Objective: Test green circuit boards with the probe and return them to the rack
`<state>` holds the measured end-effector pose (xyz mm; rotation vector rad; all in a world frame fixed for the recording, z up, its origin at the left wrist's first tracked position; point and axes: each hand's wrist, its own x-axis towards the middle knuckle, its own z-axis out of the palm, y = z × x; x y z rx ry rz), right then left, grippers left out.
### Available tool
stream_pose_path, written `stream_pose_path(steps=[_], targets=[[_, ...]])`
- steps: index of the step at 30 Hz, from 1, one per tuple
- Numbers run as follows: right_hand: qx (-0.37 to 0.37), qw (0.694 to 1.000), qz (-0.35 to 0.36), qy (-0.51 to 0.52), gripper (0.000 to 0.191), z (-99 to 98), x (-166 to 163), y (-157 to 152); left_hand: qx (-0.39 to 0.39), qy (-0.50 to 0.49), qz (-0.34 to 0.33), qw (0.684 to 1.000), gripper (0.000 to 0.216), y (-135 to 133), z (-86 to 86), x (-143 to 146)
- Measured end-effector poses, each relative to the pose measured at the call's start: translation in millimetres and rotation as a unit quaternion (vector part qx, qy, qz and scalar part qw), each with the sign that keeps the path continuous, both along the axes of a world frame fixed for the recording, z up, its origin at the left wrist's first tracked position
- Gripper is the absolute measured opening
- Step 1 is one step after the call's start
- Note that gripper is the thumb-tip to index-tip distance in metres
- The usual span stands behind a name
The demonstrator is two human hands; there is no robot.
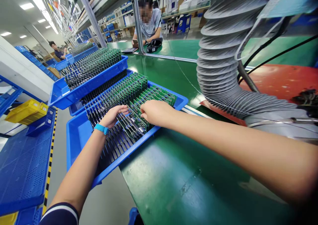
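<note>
A blue bin point(74, 137) holds rows of green circuit boards point(156, 94) standing on edge in a dark slotted rack point(116, 145). At the middle of the rows, my left hand point(114, 115), with a blue band on its wrist, curls its fingers over the edge of a circuit board point(126, 125); its thumb is mostly hidden. My right hand point(157, 113) is closed, knuckles up, at the upper edge of a circuit board point(137, 114) in the nearer row. Its fingertips are partly hidden against the boards.
Another blue bin point(86, 85) full of boards stands behind. A grey flexible duct point(218, 62) rises on the right above the green worktop point(169, 172). Across the bench sits a person point(151, 26). Yellow bins point(27, 111) stand on the left.
</note>
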<state>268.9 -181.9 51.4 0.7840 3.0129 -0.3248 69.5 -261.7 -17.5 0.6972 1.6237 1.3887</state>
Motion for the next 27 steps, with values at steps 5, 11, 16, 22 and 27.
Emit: stream_pose_path(steps=[5, 11, 16, 22, 27], targets=[[0.018, 0.999, 0.015, 0.032, 0.023, -2.2, 0, -9, 0.005, -0.035, -0.014, 0.999, 0.025, 0, 2.8, 2], [0.006, 0.999, -0.013, 0.045, 0.024, 2.6, -5, -20, 0.031, -0.022, 0.021, 0.999, 0.02, -8, -2.4, 2], [-0.113, 0.993, -0.041, 0.004, 0.022, 3.8, -12, -22, 0.025, 0.011, 0.039, 0.999, 0.02, -16, -9.1, 6], [-0.155, 0.982, -0.093, -0.054, 0.02, 9.8, -17, -24, 0.007, 0.041, 0.033, 0.999, 0.02, -20, -3.8, 8], [-0.102, 0.99, -0.1, 0.004, 0.023, 42.8, -12, -22, -0.011, 0.103, 0.052, 0.993, 0.019, -19, -3.6, 3]])
